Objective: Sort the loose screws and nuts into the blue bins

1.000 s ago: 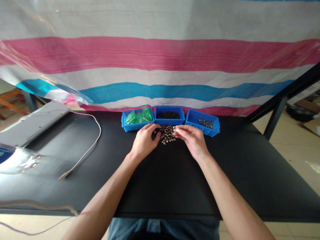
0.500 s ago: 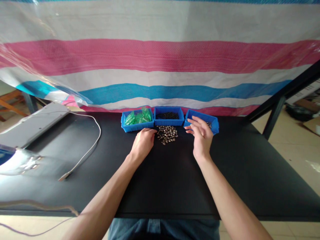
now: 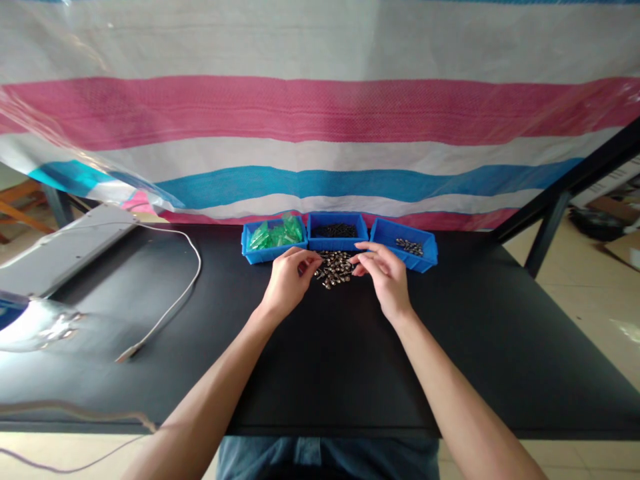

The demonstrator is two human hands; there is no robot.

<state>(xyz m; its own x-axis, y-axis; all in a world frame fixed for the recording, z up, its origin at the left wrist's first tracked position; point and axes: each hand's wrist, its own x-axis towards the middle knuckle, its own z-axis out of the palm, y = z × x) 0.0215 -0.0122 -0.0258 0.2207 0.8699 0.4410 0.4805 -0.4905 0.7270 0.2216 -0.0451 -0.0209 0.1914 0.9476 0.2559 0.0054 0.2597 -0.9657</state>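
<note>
A pile of small shiny metal pieces, like screws or connectors [image 3: 336,269], lies on the black table. My left hand [image 3: 289,279] is at the pile's left edge, thumb and forefinger pinched together; whatever is between the tips is too small to make out. On the pile's right side, my right hand [image 3: 389,277] has its fingers apart, tips close to the pieces, with nothing visible in them. Behind stand three blue bins: a left bin [image 3: 270,255] of green plastic pieces [image 3: 276,233], a middle bin [image 3: 336,244] of dark screw-like pieces [image 3: 336,231], and a right bin [image 3: 423,263] with some metal pieces [image 3: 410,247].
A white cable [image 3: 193,283] curves over the table [image 3: 340,373] on the left, near a grey metal panel [image 3: 75,250] and a clear plastic bag [image 3: 50,323]. A striped sheet [image 3: 320,113] hangs behind the bins. A black frame post [image 3: 550,220] rises at the right.
My right hand has moved left from the right bin to the pile, uncovering that bin's pieces. My left hand has shifted slightly right, its fingertips now pinched over the pile's edge.
</note>
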